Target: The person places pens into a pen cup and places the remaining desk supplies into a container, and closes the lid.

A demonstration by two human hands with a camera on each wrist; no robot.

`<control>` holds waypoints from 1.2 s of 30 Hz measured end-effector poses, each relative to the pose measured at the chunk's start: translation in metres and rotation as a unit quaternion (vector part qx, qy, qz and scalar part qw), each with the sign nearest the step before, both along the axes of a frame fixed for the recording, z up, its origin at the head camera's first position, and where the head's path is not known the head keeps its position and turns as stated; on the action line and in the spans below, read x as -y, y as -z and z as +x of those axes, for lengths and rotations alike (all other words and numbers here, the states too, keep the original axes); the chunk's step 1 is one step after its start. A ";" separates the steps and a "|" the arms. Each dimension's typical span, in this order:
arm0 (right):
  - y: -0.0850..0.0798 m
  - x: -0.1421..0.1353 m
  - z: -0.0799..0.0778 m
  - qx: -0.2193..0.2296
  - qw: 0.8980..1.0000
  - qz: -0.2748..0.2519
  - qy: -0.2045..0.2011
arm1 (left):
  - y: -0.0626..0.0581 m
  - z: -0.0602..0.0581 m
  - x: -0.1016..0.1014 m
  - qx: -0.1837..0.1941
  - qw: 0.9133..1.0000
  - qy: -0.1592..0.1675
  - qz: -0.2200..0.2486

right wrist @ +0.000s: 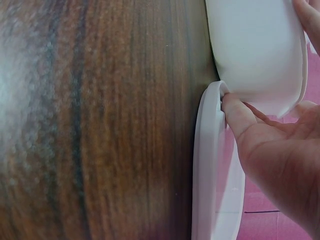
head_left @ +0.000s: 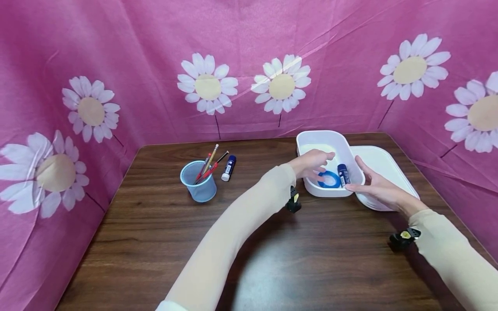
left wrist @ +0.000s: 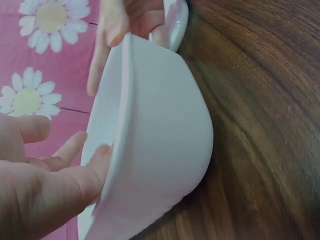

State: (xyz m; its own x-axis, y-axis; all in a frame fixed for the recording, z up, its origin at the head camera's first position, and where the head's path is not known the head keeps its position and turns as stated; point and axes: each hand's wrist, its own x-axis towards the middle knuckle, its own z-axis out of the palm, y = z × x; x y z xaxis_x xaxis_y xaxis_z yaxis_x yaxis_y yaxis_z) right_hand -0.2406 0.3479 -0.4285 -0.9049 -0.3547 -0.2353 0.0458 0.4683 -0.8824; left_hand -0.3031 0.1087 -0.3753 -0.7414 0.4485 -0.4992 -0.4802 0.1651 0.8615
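Observation:
A white plastic box stands at the back right, its open top facing up. Inside lie a blue tape roll and a dark blue glue stick. My left hand reaches over the box's left side, fingers loosely spread inside close to the tape roll, nothing held in them. In the left wrist view its fingertips dip past the rim. My right hand grips the box's near right corner between thumb and fingers. The right wrist view shows that thumb low against the box wall.
A white lid lies right of the box, partly beneath it and the right hand. Further left stand a light blue mesh cup of pens and pencils and a second glue stick. Pink flowered cloth encloses the wooden table.

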 end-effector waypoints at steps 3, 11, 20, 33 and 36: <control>-0.001 0.000 -0.001 -0.001 1.000 -0.002 0.001 | -0.003 -0.003 0.012 -0.005 1.000 0.008 0.028; 0.001 0.001 -0.003 -0.001 1.000 -0.001 0.003 | -0.005 -0.010 0.047 -0.051 0.996 -0.028 0.066; 0.004 0.000 -0.002 0.000 1.000 0.002 0.004 | 0.004 -0.014 0.092 -0.085 0.990 -0.083 0.081; 0.002 0.000 -0.001 0.004 1.000 -0.004 0.000 | 0.023 -0.001 0.149 -0.128 0.974 -0.175 0.060; 0.002 0.001 -0.002 0.002 1.000 -0.002 0.000 | 0.028 0.004 0.161 -0.131 0.976 -0.165 0.054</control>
